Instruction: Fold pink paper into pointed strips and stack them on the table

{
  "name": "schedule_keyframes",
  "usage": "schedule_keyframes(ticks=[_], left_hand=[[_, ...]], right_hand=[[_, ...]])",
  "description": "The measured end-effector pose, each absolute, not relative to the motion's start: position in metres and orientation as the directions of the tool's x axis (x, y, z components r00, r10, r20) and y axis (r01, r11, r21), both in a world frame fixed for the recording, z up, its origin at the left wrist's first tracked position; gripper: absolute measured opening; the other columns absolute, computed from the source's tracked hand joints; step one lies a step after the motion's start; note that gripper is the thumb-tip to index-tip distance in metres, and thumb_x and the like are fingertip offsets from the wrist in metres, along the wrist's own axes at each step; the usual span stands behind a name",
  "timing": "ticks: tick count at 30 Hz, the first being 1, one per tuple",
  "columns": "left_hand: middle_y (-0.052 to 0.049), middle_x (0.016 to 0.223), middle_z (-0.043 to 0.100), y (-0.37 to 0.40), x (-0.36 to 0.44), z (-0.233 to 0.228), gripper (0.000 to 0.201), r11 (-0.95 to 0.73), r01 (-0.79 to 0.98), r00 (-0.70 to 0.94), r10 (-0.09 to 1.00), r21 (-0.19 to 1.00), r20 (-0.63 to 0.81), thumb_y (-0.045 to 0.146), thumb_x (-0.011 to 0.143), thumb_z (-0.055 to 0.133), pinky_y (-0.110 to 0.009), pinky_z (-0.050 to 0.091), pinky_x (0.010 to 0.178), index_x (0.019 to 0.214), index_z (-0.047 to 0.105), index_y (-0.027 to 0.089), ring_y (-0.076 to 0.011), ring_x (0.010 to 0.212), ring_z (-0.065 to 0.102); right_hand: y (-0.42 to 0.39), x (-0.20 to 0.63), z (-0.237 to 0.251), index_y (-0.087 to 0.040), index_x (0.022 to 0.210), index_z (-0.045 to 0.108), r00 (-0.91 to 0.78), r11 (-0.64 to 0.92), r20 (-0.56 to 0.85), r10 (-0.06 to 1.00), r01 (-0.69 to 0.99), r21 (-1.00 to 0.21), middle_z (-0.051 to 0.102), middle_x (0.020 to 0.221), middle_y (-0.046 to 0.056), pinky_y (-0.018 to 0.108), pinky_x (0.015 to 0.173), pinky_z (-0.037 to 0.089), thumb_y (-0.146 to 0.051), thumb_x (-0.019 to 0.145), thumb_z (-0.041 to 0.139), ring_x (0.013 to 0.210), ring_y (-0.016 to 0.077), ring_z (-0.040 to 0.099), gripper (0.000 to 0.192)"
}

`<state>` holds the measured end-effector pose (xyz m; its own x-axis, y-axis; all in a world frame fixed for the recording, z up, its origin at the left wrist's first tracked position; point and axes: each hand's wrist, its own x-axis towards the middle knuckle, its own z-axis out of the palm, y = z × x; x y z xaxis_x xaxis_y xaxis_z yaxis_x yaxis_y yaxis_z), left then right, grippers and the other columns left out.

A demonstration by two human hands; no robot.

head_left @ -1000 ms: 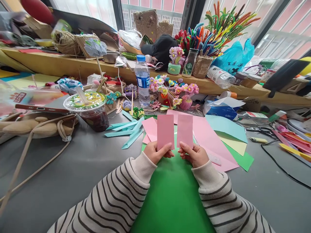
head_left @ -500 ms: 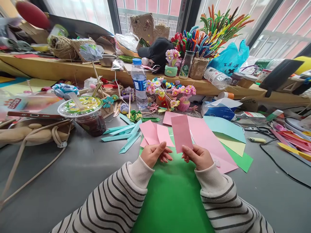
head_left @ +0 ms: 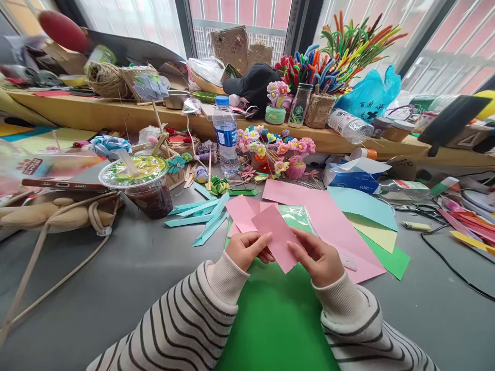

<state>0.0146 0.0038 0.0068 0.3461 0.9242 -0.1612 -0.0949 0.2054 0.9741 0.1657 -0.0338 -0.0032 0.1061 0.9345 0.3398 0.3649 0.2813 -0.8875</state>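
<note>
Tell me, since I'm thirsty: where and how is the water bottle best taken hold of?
Probably by the shoulder of the water bottle, just below its blue cap, coming from above: it stands upright with its top raised clear, while craft flowers crowd its lower part.

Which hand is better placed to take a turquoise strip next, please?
Probably the left hand: the turquoise strips lie on its side, nearer to it. The right hand is farther away, beyond the pink paper that both hold.
</note>
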Motion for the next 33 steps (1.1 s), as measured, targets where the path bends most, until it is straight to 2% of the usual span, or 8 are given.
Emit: schedule_keyframes(ticks=[3,6,10,15,19,24,33], left_hand=[[-0.003,0.044,0.06,0.002,0.016,0.006,0.029,0.26,-0.111,0.373,0.905,0.959,-0.203,0.036,0.064,0.057,-0.022,0.047,0.044,0.053,0.057,0.009,-0.0128,0.042,0.057],[-0.003,0.045,0.061,0.0,0.018,0.006,0.03,0.282,-0.13,0.376,0.901,0.951,-0.215,0.037,0.064,0.057,-0.022,0.047,0.043,0.053,0.054,0.01,-0.0137,0.043,0.058],[-0.002,0.044,0.06,0.001,0.018,0.006,0.031,0.294,-0.162,0.379,0.9,0.942,-0.216,0.039,0.061,0.059,-0.022,0.047,0.043,0.053,0.05,0.011,-0.0144,0.045,0.059],[-0.004,0.046,0.061,0.004,0.017,0.005,0.038,0.323,-0.194,0.403,0.887,0.926,-0.225,0.046,0.054,0.061,-0.023,0.047,0.045,0.055,0.051,0.009,-0.015,0.046,0.059],[-0.003,0.048,0.061,0.004,0.017,0.002,0.039,0.297,-0.225,0.397,0.898,0.928,-0.191,0.048,0.056,0.059,-0.024,0.048,0.046,0.056,0.054,0.009,-0.014,0.046,0.059],[-0.002,0.048,0.06,0.003,0.019,0.0,0.036,0.26,-0.211,0.361,0.917,0.942,-0.172,0.045,0.061,0.056,-0.024,0.049,0.048,0.055,0.054,0.01,-0.0137,0.047,0.059],[0.0,0.046,0.057,0.002,0.018,0.001,0.034,0.216,-0.182,0.341,0.929,0.959,-0.145,0.044,0.064,0.054,-0.023,0.048,0.048,0.054,0.054,0.011,-0.012,0.044,0.056]], right_hand=[[-0.035,0.165,-0.004,-0.016,0.107,0.053,-0.001,0.436,0.563,0.826,0.634,-0.639,0.063,0.085,0.008,0.028,0.059,0.05,-0.016,0.073,0.052,0.066,0.0158,0.059,0.034],[-0.037,0.164,-0.001,-0.019,0.117,0.044,-0.144,0.547,0.707,0.692,0.744,-0.383,0.063,0.086,0.009,0.028,0.061,0.05,-0.006,0.074,0.048,0.07,0.0165,0.059,0.045],[-0.038,0.164,0.002,-0.018,0.125,0.032,-0.316,0.614,0.742,0.591,0.773,-0.16,0.06,0.099,0.012,0.03,0.074,0.048,0.0,0.075,0.043,0.09,0.0195,0.056,0.054],[-0.039,0.163,0.0,-0.014,0.127,0.025,-0.431,0.605,0.7,0.569,0.796,-0.002,0.057,0.104,0.018,0.034,0.071,0.049,-0.005,0.076,0.045,0.092,0.0235,0.054,0.055],[-0.038,0.159,0.001,-0.014,0.126,0.03,-0.473,0.602,0.683,0.556,0.796,0.06,0.057,0.104,0.016,0.033,0.069,0.05,-0.007,0.073,0.051,0.089,0.023,0.056,0.057],[-0.039,0.157,0.007,-0.01,0.109,0.052,-0.471,0.603,0.67,0.573,0.796,0.044,0.059,0.1,0.016,0.033,0.069,0.05,-0.017,0.075,0.05,0.086,0.0225,0.056,0.034],[-0.042,0.159,0.007,-0.007,0.111,0.05,-0.502,0.641,0.62,0.603,0.768,-0.002,0.055,0.106,0.017,0.033,0.071,0.049,-0.022,0.077,0.049,0.087,0.0226,0.054,0.037]])
